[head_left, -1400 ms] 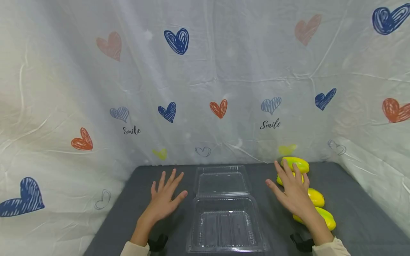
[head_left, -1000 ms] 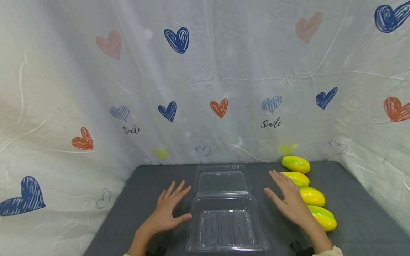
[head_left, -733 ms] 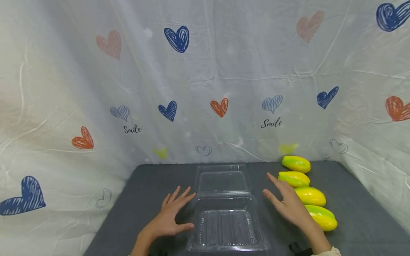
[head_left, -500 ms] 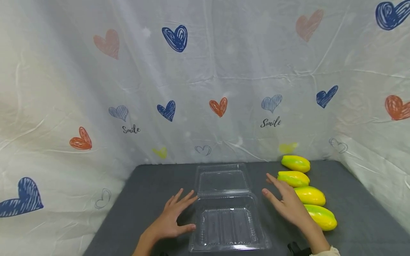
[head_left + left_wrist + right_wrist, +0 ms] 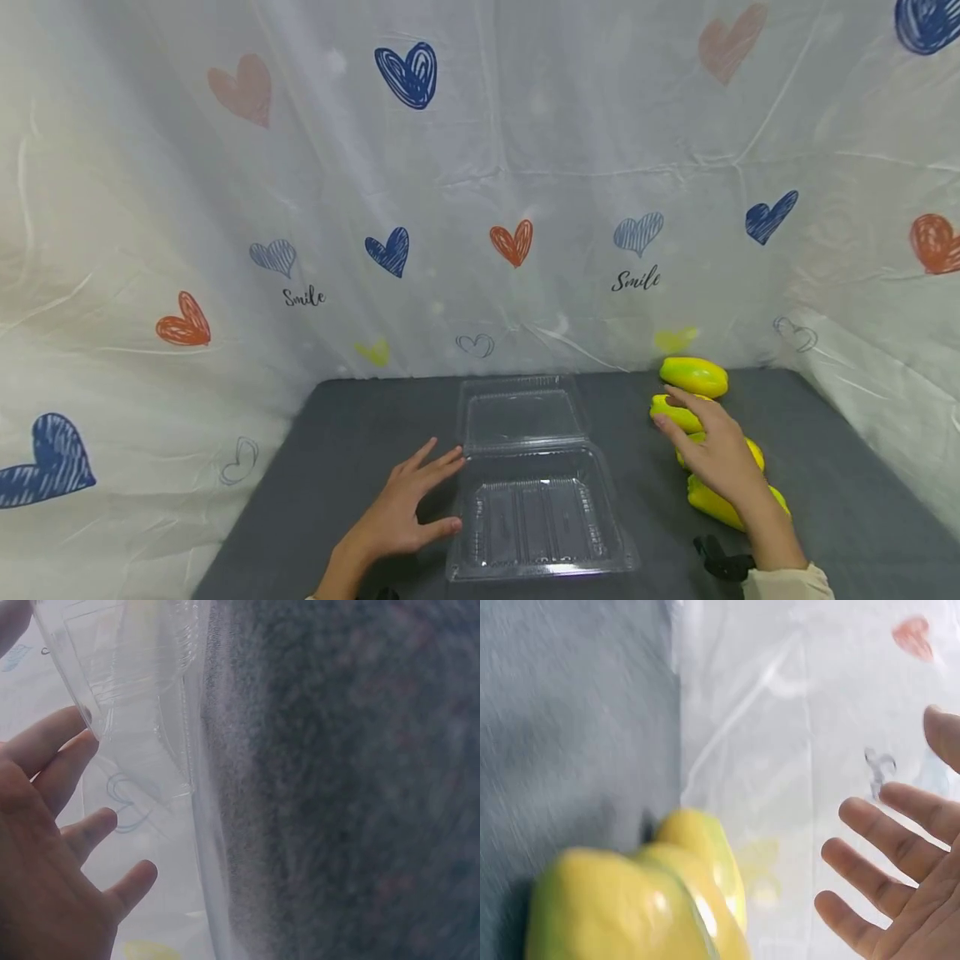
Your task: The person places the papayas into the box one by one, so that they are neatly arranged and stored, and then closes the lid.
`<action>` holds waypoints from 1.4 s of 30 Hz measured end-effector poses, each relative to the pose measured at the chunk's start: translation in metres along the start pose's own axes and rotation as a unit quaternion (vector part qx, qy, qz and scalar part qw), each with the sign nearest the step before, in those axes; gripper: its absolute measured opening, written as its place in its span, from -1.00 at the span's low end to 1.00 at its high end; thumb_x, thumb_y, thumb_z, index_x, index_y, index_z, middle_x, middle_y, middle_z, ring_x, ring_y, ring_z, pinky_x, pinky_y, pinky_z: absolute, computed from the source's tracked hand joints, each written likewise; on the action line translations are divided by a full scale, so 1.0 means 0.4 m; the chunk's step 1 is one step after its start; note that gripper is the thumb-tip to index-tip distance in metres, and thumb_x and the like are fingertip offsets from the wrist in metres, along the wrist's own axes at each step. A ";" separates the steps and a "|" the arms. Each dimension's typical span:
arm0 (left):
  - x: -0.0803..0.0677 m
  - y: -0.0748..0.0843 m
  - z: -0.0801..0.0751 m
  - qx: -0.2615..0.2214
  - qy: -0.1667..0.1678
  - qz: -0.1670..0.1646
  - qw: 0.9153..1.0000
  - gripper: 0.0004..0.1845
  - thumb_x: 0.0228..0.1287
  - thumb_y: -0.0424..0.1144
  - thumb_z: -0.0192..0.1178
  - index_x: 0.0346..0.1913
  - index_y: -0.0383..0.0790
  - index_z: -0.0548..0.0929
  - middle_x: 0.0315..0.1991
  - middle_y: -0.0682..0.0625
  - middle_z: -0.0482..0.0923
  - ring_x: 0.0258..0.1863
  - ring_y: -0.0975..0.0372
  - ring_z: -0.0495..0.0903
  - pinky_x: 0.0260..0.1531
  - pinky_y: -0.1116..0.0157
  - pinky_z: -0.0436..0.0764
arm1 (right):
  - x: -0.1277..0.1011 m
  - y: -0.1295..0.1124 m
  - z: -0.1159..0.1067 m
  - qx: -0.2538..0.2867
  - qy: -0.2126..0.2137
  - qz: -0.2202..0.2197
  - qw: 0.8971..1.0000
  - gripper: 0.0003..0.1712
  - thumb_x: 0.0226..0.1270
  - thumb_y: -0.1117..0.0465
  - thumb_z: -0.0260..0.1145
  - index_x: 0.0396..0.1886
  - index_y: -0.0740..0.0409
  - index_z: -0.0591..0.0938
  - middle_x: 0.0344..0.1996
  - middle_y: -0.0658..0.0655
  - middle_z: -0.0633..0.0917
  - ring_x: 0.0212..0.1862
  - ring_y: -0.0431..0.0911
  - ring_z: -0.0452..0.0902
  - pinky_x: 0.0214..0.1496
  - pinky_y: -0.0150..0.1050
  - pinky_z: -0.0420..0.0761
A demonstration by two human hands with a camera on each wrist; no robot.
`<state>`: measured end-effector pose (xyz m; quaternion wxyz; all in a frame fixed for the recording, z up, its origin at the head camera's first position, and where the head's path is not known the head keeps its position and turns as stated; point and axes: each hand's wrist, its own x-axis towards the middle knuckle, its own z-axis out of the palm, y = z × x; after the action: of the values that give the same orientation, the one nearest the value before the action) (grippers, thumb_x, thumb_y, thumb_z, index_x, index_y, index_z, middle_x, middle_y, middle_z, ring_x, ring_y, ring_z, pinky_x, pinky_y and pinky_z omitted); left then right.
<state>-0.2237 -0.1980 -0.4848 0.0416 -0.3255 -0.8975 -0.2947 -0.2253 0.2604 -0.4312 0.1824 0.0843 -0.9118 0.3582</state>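
Note:
A clear plastic clamshell box (image 5: 536, 517) lies open on the grey table (image 5: 352, 433), its lid (image 5: 521, 412) folded back toward the cloth wall. My left hand (image 5: 408, 512) rests flat beside the box's left edge, fingers straight; the left wrist view shows those fingers (image 5: 71, 761) against the clear plastic (image 5: 142, 682). A row of yellow-green fruits (image 5: 693, 377) lies at the right. My right hand (image 5: 712, 450) hovers over the middle fruits with fingers spread and holds nothing. The right wrist view shows the spread fingers (image 5: 885, 825) above the fruits (image 5: 630, 900).
A white cloth (image 5: 480, 167) printed with hearts and "Smile" closes in the table at the back and both sides. A black wrist strap (image 5: 720, 562) shows near the right sleeve.
My right hand swung right from beside the box to above the fruits. My left hand slid closer to the box's left edge. The view dipped slightly.

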 end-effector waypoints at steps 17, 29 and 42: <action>0.004 -0.006 -0.018 0.000 0.031 -0.004 0.999 -0.29 0.25 0.09 0.39 0.44 0.00 0.50 0.53 0.07 0.34 0.60 -0.19 0.08 0.25 -0.50 0.19 | -0.018 0.145 -0.106 -0.051 -0.072 0.071 0.994 -0.38 0.53 -0.06 0.24 0.31 0.33 0.49 0.30 0.55 0.42 0.31 0.52 0.23 0.14 0.47 0.30; 0.008 -0.014 -0.011 -0.010 0.002 -0.020 1.000 -0.20 0.21 0.17 0.39 0.49 0.04 0.43 0.57 0.13 0.27 0.61 -0.15 0.07 0.27 -0.48 0.20 | -0.029 0.204 -0.093 -0.065 -0.128 0.070 0.987 -0.27 0.46 -0.06 0.33 0.42 0.31 0.43 0.31 0.58 0.43 0.28 0.56 0.29 0.15 0.46 0.37; 0.004 -0.012 -0.001 -0.021 -0.006 -0.030 0.999 -0.21 0.21 0.14 0.40 0.49 0.06 0.42 0.58 0.13 0.24 0.60 -0.15 0.10 0.18 -0.62 0.13 | -0.033 0.219 -0.086 -0.081 -0.130 0.069 0.986 -0.21 0.43 -0.09 0.35 0.42 0.35 0.42 0.25 0.60 0.46 0.23 0.54 0.36 0.12 0.46 0.39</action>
<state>-0.2282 -0.2003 -0.4865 0.0203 -0.3012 -0.9008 -0.3122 -0.2288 0.3479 -0.4676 0.0434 0.0525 -0.9573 0.2810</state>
